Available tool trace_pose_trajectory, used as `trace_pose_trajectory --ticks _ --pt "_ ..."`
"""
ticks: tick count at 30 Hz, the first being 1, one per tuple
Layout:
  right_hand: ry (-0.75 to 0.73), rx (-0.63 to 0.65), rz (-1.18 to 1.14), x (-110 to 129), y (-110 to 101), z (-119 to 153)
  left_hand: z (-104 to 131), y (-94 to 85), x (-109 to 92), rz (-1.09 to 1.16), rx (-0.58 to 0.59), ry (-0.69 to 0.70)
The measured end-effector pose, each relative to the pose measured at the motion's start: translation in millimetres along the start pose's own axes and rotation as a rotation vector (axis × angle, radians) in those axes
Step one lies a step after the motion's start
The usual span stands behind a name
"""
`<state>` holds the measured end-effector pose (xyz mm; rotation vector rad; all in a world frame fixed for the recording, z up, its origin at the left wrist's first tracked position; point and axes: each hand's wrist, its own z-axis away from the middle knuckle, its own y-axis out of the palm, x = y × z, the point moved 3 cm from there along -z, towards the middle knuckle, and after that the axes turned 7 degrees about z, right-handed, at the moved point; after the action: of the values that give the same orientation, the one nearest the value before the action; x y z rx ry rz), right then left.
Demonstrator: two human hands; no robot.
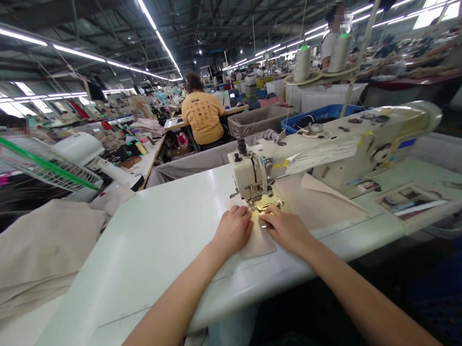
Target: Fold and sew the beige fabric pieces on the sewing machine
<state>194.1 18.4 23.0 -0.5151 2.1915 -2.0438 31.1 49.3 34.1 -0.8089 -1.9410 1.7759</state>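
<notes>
A pale sewing machine [251,174] stands on the table, its lamp lighting the needle area. Beneath its presser foot lies a beige fabric piece [258,244], reaching toward the table's front edge. My left hand [234,230] presses bent, closed fingers on this fabric just left of the needle. At the right of the needle, my right hand [289,228] has its fingers pinched together low over the fabric. A small shiny metal thing [264,224] shows by those fingertips; its kind is unclear. More beige fabric [329,205] spreads under the machine's arm, one corner folded over.
A fabric pile [40,246] and a fan with a green rim [42,161] are at left. Thread cones [301,63] stand behind the machine. A tray of small tools [411,201] is set in the table at right. A person in yellow [202,114] sits ahead.
</notes>
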Motion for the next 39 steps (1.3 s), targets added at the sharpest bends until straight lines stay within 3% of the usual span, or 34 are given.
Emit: trace_pose_trajectory --ticks 5,9,23,30,34,39 --pt "0.120 -0.052 0.013 -8.4 8.1 18.4 11.7 10.1 -1.2 0.018 -0.074 0.027" --pt "0.126 -0.069 -0.016 -9.6 13.7 23.9 17.7 21.3 1.4 0.084 -0.144 0.041" --pt "0.123 -0.074 -0.007 -8.8 15.7 24.5 20.6 26.3 6.2 0.112 -0.151 0.027" --pt "0.127 -0.096 0.003 -10.8 20.0 25.1 47.9 13.0 22.7 0.135 -0.111 0.002" --pt "0.129 -0.101 0.007 -11.2 20.2 26.8 64.4 -5.5 13.4 0.218 -0.156 -0.035" --pt "0.141 -0.074 0.024 -12.9 19.0 28.2 79.6 -13.2 -10.3 0.335 0.052 -0.079"
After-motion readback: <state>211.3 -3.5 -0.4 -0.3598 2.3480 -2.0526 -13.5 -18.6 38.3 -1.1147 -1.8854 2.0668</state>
